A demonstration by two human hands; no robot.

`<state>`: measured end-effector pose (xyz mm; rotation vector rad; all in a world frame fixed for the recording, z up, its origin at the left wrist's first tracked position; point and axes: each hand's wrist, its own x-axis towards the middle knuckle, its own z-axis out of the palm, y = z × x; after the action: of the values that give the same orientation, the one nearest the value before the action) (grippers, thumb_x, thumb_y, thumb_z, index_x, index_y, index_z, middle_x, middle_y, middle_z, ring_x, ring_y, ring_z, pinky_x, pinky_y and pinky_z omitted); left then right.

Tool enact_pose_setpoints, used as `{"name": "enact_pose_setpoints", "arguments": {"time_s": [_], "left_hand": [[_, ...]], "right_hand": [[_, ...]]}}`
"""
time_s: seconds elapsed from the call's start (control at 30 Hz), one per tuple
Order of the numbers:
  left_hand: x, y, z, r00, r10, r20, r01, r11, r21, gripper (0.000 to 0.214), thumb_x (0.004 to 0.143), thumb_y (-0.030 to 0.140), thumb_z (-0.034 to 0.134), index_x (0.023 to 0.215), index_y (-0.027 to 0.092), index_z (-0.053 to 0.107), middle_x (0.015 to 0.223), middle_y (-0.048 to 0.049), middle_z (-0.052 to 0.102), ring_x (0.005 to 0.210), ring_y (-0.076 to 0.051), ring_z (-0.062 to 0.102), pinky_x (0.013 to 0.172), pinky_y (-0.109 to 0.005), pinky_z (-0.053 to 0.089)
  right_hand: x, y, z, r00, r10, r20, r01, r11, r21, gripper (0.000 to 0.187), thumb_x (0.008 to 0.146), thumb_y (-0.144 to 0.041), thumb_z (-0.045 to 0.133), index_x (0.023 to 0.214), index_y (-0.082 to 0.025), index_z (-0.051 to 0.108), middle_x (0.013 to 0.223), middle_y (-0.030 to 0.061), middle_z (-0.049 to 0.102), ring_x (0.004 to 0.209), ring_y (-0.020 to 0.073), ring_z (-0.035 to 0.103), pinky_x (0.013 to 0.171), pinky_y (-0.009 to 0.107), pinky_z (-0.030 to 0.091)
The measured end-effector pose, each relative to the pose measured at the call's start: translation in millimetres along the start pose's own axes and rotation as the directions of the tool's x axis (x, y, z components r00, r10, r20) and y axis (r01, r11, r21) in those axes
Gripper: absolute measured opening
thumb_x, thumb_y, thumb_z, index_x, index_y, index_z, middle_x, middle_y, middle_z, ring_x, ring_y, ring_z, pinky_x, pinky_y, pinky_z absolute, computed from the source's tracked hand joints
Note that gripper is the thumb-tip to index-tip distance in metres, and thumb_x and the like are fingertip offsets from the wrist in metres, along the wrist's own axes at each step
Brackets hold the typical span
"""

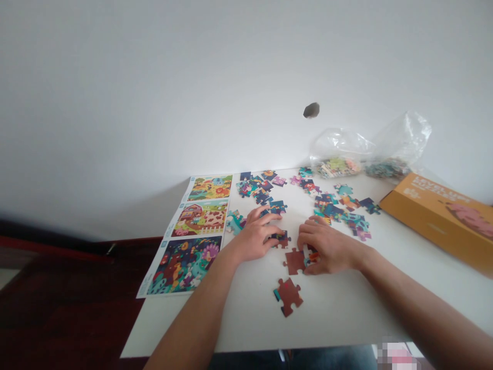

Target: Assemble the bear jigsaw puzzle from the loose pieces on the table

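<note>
Head view: squarish brown puzzle piece [295, 262] sits just left of the right hand [331, 246], the nearer one, its thumb and fingers parted around a colorful piece [313, 256] (can't tell if pinched), while the left hand [256, 236], fingers spread, touches a dark piece [284, 240].

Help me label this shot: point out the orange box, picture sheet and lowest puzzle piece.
Orange box [439, 218], head view, visible middle.
Picture sheet [201, 219], head view, middle picture.
Lowest puzzle piece [288, 297], head view, brown centre.
</note>
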<state>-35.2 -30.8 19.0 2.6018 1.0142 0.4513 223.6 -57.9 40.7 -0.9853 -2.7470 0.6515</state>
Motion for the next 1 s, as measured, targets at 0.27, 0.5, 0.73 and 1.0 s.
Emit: {"name": "enact_pose_setpoints", "arguments": {"time_s": [0.27, 0.5, 0.73, 1.0], "left_hand": [[-2.1, -0.4, -2.2, 1.000, 0.023, -0.014, -0.024, 0.999, -0.045, 0.026, 0.080, 0.013, 0.066, 0.101, 0.026, 0.073, 0.136, -0.0008, 0.058, 0.143, -0.032, 0.025, 0.118, -0.055, 0.024], [-0.5, 2.7, -2.9, 0.993, 0.110, 0.036, -0.105, 0.988, -0.111, 0.043, 0.079, 0.006, 0.060, 0.116, 0.026, 0.068, 0.127, -0.0004, 0.067, 0.137, -0.029, 0.034, 0.116, -0.052, 0.027], [-0.1, 4.3, -5.8, 0.994, 0.102, 0.039, -0.097, 0.989, -0.111, 0.027, 0.083, 0.012, 0.062, 0.104, 0.024, 0.073, 0.116, -0.0026, 0.068, 0.120, -0.025, 0.043, 0.110, -0.045, 0.034], [-0.1, 6.3, -8.1, 0.994, 0.067, 0.089, -0.061, 0.996, -0.066, 0.023, 0.084, 0.020, 0.066, 0.104, 0.027, 0.074, 0.104, -0.0043, 0.064, 0.107, -0.024, 0.046, 0.104, -0.044, 0.035]], "right_hand": [[-5.3, 8.4, -11.2, 0.999, 0.038, -0.010, -0.038, 0.999, 0.025, 0.049, 0.072, -0.059, 0.075, 0.098, -0.021, 0.062, 0.094, 0.0050, 0.059, 0.092, 0.0242, 0.052, 0.089, 0.039, 0.031], [4.2, -21.8, 8.1, 0.984, -0.176, -0.002, 0.176, 0.981, 0.082, 0.048, 0.071, -0.056, 0.076, 0.102, -0.022, 0.065, 0.104, 0.0071, 0.058, 0.101, 0.0265, 0.050, 0.096, 0.043, 0.028], [7.9, -24.2, 16.0, 0.989, -0.145, 0.024, 0.142, 0.986, 0.087, 0.038, 0.072, -0.052, 0.075, 0.088, -0.020, 0.061, 0.096, 0.0041, 0.058, 0.092, 0.0222, 0.052, 0.092, 0.040, 0.029], [2.8, -18.1, 3.9, 0.998, -0.059, 0.031, 0.058, 0.997, 0.045, 0.033, 0.075, -0.047, 0.074, 0.087, -0.020, 0.061, 0.089, 0.0023, 0.059, 0.084, 0.0196, 0.053, 0.090, 0.039, 0.031]]}}
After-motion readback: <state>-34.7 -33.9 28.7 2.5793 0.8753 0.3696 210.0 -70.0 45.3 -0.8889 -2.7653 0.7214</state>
